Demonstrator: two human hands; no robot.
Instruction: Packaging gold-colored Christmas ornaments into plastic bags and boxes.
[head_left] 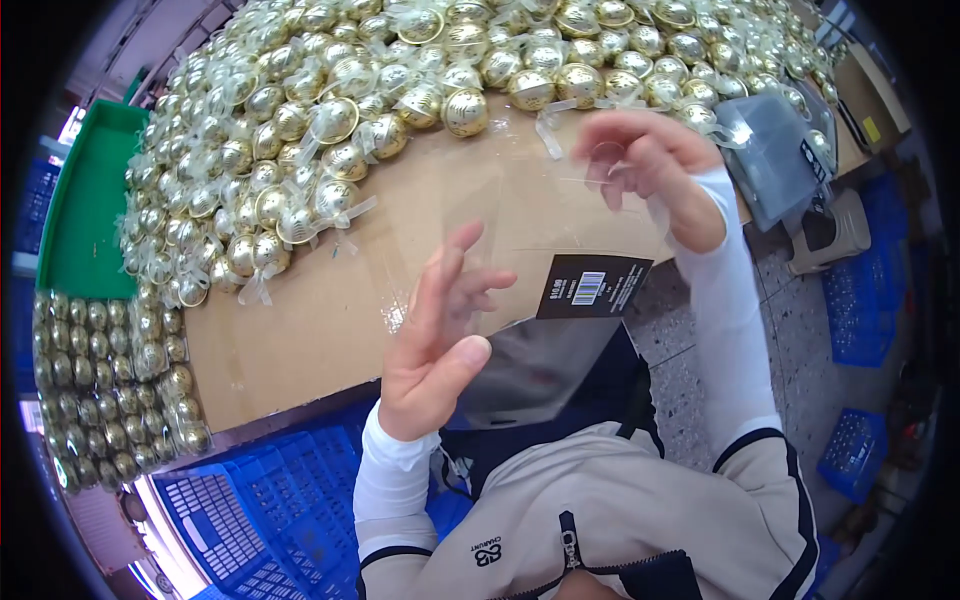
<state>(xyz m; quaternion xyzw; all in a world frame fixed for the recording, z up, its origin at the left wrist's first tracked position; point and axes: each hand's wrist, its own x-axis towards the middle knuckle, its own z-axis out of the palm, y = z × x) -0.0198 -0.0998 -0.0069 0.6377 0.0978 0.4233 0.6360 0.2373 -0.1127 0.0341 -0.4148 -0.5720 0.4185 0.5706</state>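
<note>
We hold a clear plastic bag [540,230] stretched between both hands in the middle of the frame, above the near edge of the cardboard-covered table [300,320]; its dark printed label [592,286] hangs at the lower right corner of the bag. Our left hand [440,335], at lower centre, pinches the bag's lower left side between thumb and fingers, palm turned inward, fingers fanned upward, wrist bent back from the white sleeve [392,485]. Our right hand [650,165], at upper right, grips the top of the bag with curled fingers, the forearm rising steeply from the lower right. Held so, with one hand low and one high, the film seems kept taut and open-faced, which we judge lets its mouth be found and parted. Across the upper half of the frame lies a great heap of gold ball ornaments [330,120], each wrapped in clear film, close enough to the right hand to be reached. At the left edge more gold balls sit in neat rows [110,390], below a green tray [90,200]. A blue crate [260,500] stands at lower left, under the table edge.
</note>
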